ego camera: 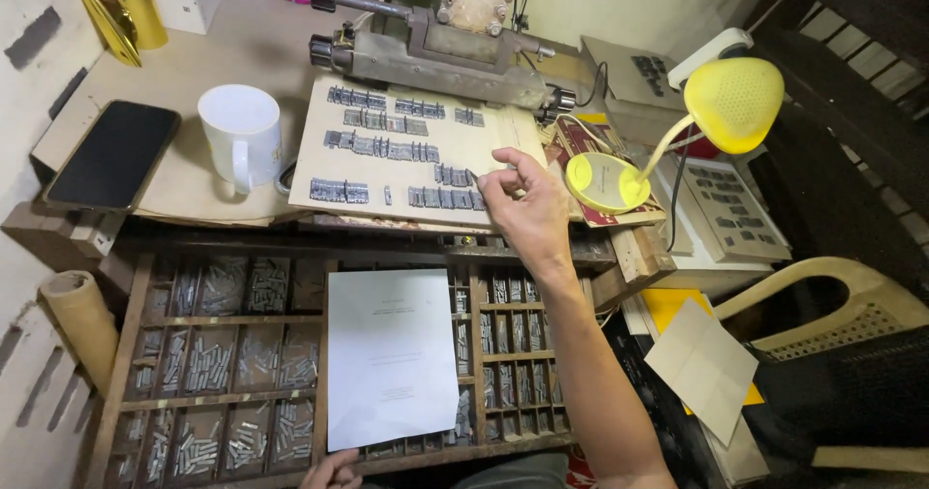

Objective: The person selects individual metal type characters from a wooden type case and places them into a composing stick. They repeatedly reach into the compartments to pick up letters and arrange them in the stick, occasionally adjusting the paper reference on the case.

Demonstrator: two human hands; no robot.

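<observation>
right hand (523, 202) pinches a metal letter (481, 178) at the board's (314, 150) last row. left hand (331, 472), grip unclear, touches the paper (390, 354). several rows stand set.

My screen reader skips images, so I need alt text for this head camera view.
A person's right hand reaches to rows of small metal type pieces on a tan board, fingers pinched at the lowest row. Below, the left hand rests by a white sheet lying on a wooden compartment tray.
</observation>
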